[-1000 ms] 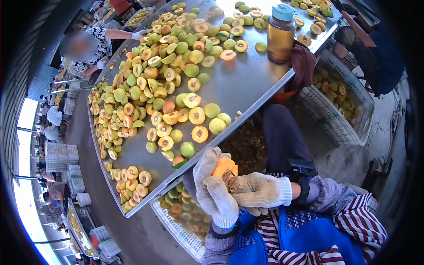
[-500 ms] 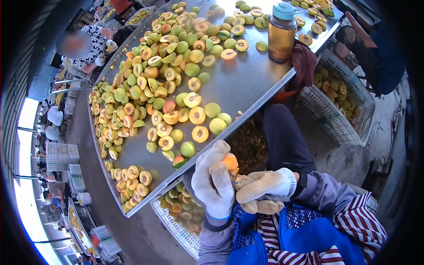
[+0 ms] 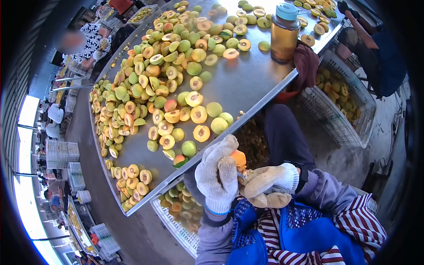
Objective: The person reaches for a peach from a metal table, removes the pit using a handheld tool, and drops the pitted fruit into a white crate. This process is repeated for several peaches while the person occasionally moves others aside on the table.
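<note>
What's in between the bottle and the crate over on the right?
A dark red cloth, hanging at the table's edge, is between the bottle and the crate; the head view shows it.

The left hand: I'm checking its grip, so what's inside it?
In the left hand, part of an orange-coloured fruit piece shows; the rest is covered, so its full shape is hidden.

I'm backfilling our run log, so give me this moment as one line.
left hand: holding orange fruit piece | right hand: curled close beside it, contents unclear | table: halved fruit, bottle
</note>
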The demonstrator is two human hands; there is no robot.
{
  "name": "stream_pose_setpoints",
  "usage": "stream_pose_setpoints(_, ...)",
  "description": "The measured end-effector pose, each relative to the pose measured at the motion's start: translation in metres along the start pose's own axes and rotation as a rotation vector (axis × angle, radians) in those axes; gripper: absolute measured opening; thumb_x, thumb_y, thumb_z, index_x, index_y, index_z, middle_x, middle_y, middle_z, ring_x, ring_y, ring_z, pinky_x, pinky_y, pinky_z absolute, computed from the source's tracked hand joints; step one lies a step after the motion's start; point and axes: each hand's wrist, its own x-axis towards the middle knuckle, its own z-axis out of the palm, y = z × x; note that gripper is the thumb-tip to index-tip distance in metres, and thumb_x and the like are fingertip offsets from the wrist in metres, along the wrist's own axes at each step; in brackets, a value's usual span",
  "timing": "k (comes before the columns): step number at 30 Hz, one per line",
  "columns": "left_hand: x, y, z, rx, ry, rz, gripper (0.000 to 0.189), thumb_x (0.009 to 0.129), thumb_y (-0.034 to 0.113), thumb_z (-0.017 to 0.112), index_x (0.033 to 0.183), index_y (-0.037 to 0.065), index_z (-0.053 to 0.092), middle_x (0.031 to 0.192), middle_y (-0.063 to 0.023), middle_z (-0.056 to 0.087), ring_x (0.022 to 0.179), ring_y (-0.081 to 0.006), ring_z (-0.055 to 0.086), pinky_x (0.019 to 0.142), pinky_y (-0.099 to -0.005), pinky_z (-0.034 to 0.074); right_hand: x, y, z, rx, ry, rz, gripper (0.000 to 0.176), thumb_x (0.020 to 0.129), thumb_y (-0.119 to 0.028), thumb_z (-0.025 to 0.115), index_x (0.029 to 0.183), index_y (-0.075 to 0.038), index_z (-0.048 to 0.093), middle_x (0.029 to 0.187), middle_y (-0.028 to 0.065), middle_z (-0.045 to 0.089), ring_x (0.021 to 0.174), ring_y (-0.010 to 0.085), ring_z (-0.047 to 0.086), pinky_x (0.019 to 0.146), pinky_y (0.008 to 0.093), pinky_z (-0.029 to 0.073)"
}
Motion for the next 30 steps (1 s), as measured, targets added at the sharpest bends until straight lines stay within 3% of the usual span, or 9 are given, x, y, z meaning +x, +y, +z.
stream_pose_setpoints(1, 0.001, 0.001, -0.002, -0.020, -0.052, -0.045, 0.044, 0.102, 0.032, 0.046, 0.113, -0.007, 0.063, 0.097, -0.0210, 0.067, 0.078, -0.0245, 0.065, 0.071, -0.0337, 0.054, 0.000, 0.000, 0.000, 0.002, -0.031, 0.013, 0.031, 0.098, -0.024, 0.056, 0.081, 0.002, 0.061, 0.048, 0.0064, 0.055, 0.031, 0.0110, 0.046, 0.029, 0.0225, 0.035)
stream_pose_setpoints(2, -0.006, 0.009, -0.004, -0.283, -0.076, -0.360, 0.042, 0.101, 0.031, 0.047, 0.111, -0.006, 0.064, 0.098, -0.0209, 0.068, 0.078, -0.0254, 0.065, 0.070, -0.0334, 0.055, -0.001, 0.001, -0.001, 0.006, -0.059, 0.025, 0.031, 0.098, -0.023, 0.056, 0.081, 0.002, 0.061, 0.049, 0.0064, 0.055, 0.031, 0.0111, 0.046, 0.029, 0.0225, 0.035)
stream_pose_setpoints(6, -0.005, 0.004, 0.000, -0.098, -0.014, -0.024, 0.046, 0.100, 0.033, 0.046, 0.110, -0.008, 0.063, 0.098, -0.0212, 0.068, 0.078, -0.0261, 0.066, 0.070, -0.0339, 0.055, 0.000, 0.008, -0.003, 0.079, -0.155, -0.013, 0.030, 0.099, -0.024, 0.055, 0.085, 0.003, 0.061, 0.049, 0.0063, 0.055, 0.032, 0.0109, 0.048, 0.030, 0.0218, 0.036)
stream_pose_setpoints(15, -0.021, -0.003, 0.010, 0.052, 0.166, 0.245, 0.054, 0.102, 0.041, 0.041, 0.113, -0.008, 0.061, 0.093, -0.0206, 0.066, 0.079, -0.0287, 0.066, 0.072, -0.0368, 0.055, -0.003, 0.012, -0.004, 0.201, -0.141, 0.029, 0.028, 0.098, -0.023, 0.057, 0.088, 0.003, 0.061, 0.053, 0.0068, 0.056, 0.034, 0.0116, 0.051, 0.030, 0.0217, 0.037)
stream_pose_setpoints(20, -0.009, 0.019, 0.012, -0.553, 0.122, -0.635, 0.054, 0.101, 0.046, 0.045, 0.109, -0.005, 0.061, 0.093, -0.0184, 0.066, 0.073, -0.0248, 0.065, 0.067, -0.0350, 0.053, -0.002, -0.001, 0.007, 0.058, 0.015, 0.011, 0.027, 0.097, -0.022, 0.058, 0.081, 0.000, 0.061, 0.053, 0.0068, 0.056, 0.034, 0.0112, 0.050, 0.030, 0.0223, 0.037)
stream_pose_setpoints(23, -0.013, 0.006, 0.019, -0.253, 0.154, -0.405, 0.053, 0.101, 0.044, 0.044, 0.109, -0.006, 0.061, 0.095, -0.0190, 0.067, 0.076, -0.0244, 0.065, 0.070, -0.0352, 0.054, -0.001, 0.002, -0.006, 0.035, -0.101, 0.002, 0.029, 0.097, -0.024, 0.057, 0.084, 0.001, 0.062, 0.051, 0.0065, 0.056, 0.034, 0.0112, 0.050, 0.030, 0.0223, 0.037)
stream_pose_setpoints(24, -0.011, 0.000, 0.017, 0.026, 0.154, -0.117, 0.053, 0.101, 0.043, 0.044, 0.110, -0.006, 0.062, 0.100, -0.0189, 0.067, 0.081, -0.0248, 0.065, 0.073, -0.0362, 0.055, -0.002, 0.001, -0.007, 0.007, -0.104, -0.006, 0.029, 0.098, -0.024, 0.057, 0.084, 0.002, 0.062, 0.051, 0.0065, 0.056, 0.034, 0.0113, 0.050, 0.030, 0.0223, 0.037)
stream_pose_setpoints(27, -0.013, -0.004, 0.011, -0.078, 0.059, -0.045, 0.056, 0.101, 0.045, 0.045, 0.113, -0.006, 0.062, 0.103, -0.0186, 0.066, 0.087, -0.0265, 0.065, 0.077, -0.0368, 0.055, -0.001, 0.007, -0.008, 0.043, -0.149, -0.040, 0.032, 0.099, -0.026, 0.057, 0.084, 0.003, 0.062, 0.050, 0.0066, 0.055, 0.034, 0.0118, 0.050, 0.031, 0.0218, 0.038)
stream_pose_setpoints(30, -0.009, 0.007, -0.001, -0.634, -0.066, -0.450, 0.062, 0.096, 0.052, 0.051, 0.116, -0.006, 0.062, 0.111, -0.0216, 0.065, 0.094, -0.0282, 0.065, 0.078, -0.0365, 0.056, 0.001, 0.006, -0.008, 0.008, -0.154, -0.029, 0.033, 0.100, -0.026, 0.056, 0.085, 0.003, 0.062, 0.051, 0.0073, 0.056, 0.035, 0.0120, 0.051, 0.031, 0.0217, 0.038)
